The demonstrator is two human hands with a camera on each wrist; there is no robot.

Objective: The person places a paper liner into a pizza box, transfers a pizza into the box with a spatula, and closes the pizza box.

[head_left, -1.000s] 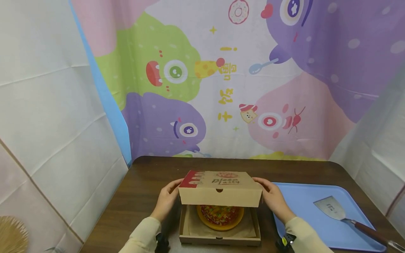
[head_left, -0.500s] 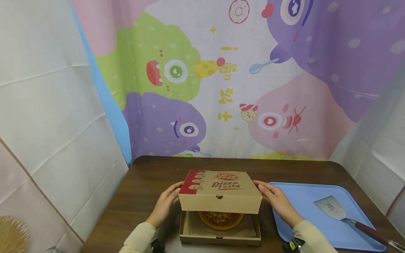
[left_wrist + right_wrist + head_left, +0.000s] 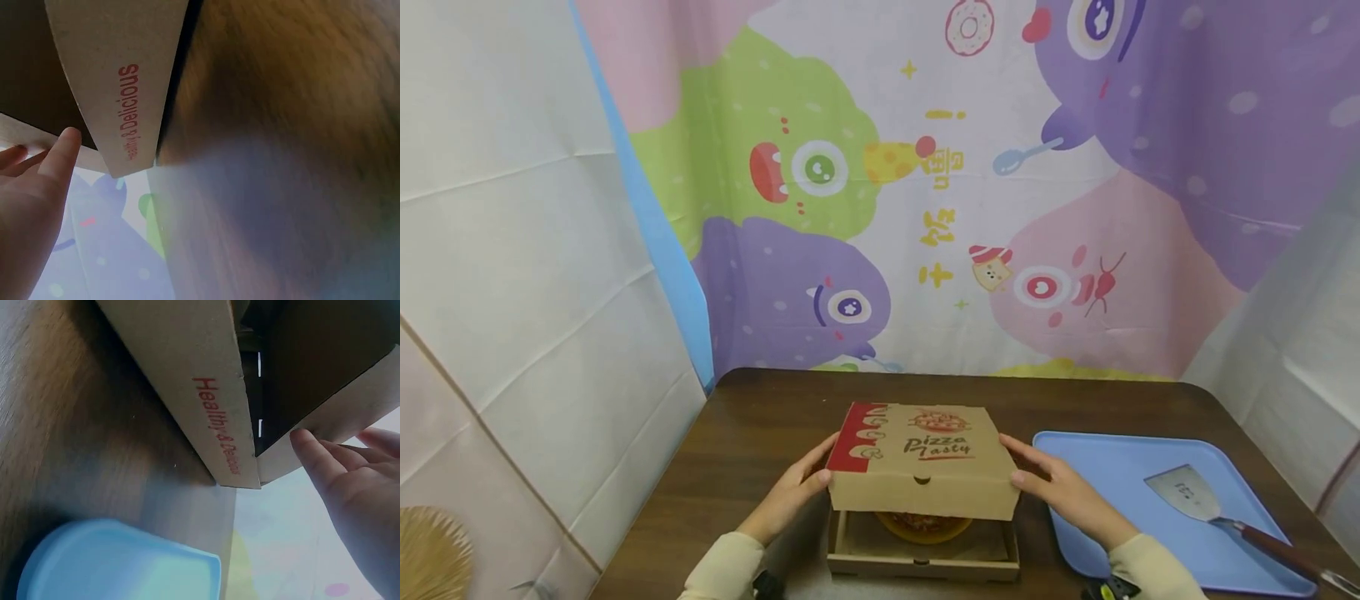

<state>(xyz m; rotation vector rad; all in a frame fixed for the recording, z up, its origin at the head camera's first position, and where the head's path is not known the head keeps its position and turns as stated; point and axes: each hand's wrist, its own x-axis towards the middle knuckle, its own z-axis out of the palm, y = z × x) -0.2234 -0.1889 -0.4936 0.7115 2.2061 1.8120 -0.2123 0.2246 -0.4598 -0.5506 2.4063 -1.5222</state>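
Observation:
A cardboard pizza box sits at the front middle of the table, its printed lid (image 3: 955, 458) tilted partway above the base (image 3: 880, 565). Through the front gap shows the near edge of a pizza (image 3: 925, 528); the lid hides the rest. My left hand (image 3: 786, 493) touches the lid's left side with fingers extended, thumb near the front corner. On the opposite side, my right hand (image 3: 1067, 492) lies along the lid's edge with its fingers fairly straight. Up close in the right wrist view, a fingertip (image 3: 303, 439) meets the lower edge of the lid's side flap (image 3: 350, 419).
Right of the box lies a blue tray (image 3: 1120, 475) bearing a spatula (image 3: 1183, 492) with a dark handle, which overhangs the tray's front right corner. Behind the dark wooden table (image 3: 760, 408) hangs a cartoon-print curtain (image 3: 925, 333).
The front of the lid has come down toward the base, covering more of the pizza. Both hands have moved down with it, and their thumbs now show at the lid's front corners.

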